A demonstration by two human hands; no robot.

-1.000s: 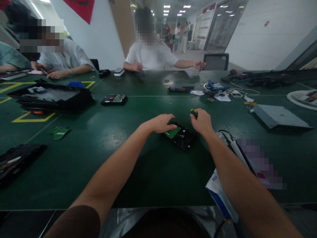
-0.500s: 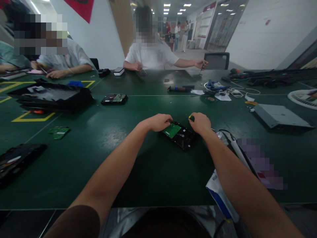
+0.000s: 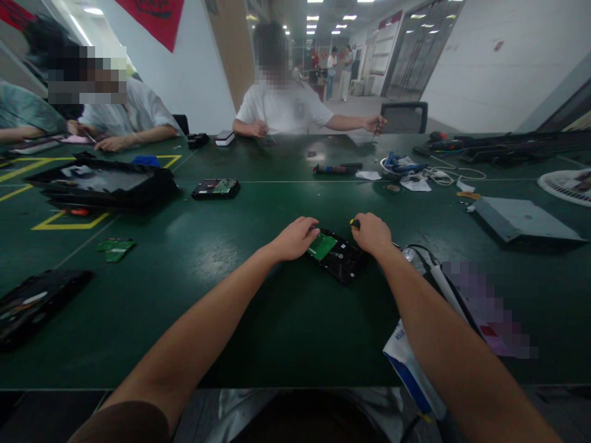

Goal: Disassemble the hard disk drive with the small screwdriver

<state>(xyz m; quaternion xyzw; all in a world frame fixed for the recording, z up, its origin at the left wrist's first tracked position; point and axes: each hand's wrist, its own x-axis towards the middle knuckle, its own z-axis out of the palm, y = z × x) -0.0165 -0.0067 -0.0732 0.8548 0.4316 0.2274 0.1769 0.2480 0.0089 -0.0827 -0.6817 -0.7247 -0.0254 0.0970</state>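
HDD (image 3: 342, 258) just beside L fingers (image 3: 310, 223); nr R fingers (image 3: 364, 230).

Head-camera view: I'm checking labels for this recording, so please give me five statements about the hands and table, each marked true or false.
1. The right hand grips a yellow-and-black tool handle. True.
2. The small loose green circuit board lies inside the black open tray. False: the board lies on the dark green tabletop, nearer the camera than the tray.
3. The flat grey metal box lies to the right of the black rectangular hard drive. True.
4. The left hand rests on that grey box. False: it is at the hard drive's green-board end.
5. The hard drive lies between the two hands and the near table edge. True.
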